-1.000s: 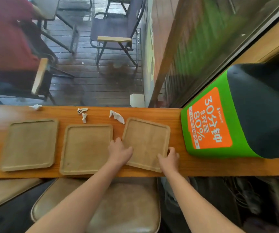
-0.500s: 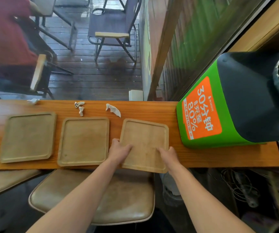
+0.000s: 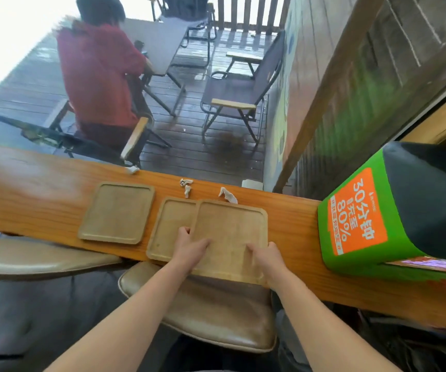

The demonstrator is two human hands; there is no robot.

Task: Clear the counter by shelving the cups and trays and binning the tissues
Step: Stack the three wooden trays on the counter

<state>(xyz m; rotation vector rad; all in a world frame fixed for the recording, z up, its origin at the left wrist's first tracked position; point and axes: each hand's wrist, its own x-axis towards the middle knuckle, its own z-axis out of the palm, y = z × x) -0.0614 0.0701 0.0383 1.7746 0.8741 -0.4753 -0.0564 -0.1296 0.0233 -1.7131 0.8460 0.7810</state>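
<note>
At the near edge of the tabletop (image 3: 291, 232), both hands are gripping one wooden tray (image 3: 230, 232). Left hand (image 3: 189, 251) is closing on the tray's left side, thumb lying on its top face, fingers curling under the rim. Right hand (image 3: 266, 260) is clamping the near right corner, thumb on top. This tray is overlapping the right part of the middle tray (image 3: 172, 226) and is overhanging the near edge above a padded stool (image 3: 211, 312). A third tray (image 3: 117, 212) is lying flat further left, apart from the other two. Three crumpled tissues are sitting along the far edge: one (image 3: 132, 169) beyond the left tray, one (image 3: 186, 185) beyond the middle tray, one (image 3: 227, 195) touching the held tray's far rim. A green and black box (image 3: 393, 218) is standing at the right end.
</note>
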